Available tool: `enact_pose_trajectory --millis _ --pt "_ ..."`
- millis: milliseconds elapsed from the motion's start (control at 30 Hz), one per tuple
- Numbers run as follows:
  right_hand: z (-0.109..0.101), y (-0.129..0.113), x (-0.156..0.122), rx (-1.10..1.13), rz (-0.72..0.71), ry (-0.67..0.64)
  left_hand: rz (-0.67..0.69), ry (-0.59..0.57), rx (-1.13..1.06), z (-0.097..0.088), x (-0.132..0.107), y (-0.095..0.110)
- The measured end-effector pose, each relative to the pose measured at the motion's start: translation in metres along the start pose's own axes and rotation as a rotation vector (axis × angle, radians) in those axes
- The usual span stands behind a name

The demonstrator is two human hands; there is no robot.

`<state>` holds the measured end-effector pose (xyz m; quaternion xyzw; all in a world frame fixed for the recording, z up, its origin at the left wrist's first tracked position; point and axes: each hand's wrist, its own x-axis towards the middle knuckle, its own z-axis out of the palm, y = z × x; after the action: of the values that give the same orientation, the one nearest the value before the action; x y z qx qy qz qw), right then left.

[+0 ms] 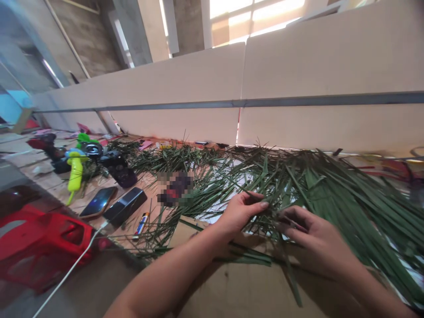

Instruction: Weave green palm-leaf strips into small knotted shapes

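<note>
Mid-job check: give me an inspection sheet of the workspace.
Surface: tan tabletop, largely covered by green strips.
Job's things: long green leaf strips, heaped loosely, thickest on the right.
Clutter: two dark phone-like devices, a small tube and a yellow-green tool, all left of the hands.
Hands: left hand and right hand among the strips; exact grips unclear.
Cables: white cable, from one device off the lower edge.
Surroundings: red plastic stool at left; pale panels behind.
</note>
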<state>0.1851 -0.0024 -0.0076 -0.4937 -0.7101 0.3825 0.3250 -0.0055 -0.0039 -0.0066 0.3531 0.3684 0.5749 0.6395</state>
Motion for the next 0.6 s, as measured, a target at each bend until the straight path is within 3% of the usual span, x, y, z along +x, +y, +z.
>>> enact_pose_trajectory --millis 267,600 --pt "0.0012 0.0049 -0.0013 -0.215 -0.046 0.053 0.007 0.006 0.021 0.0035 0.0007 -0.0047" --pt "0.0043 0.0065 -0.0058 -0.312 -0.119 0.1 0.004 0.015 0.05 0.005 -0.0004 -0.0064"
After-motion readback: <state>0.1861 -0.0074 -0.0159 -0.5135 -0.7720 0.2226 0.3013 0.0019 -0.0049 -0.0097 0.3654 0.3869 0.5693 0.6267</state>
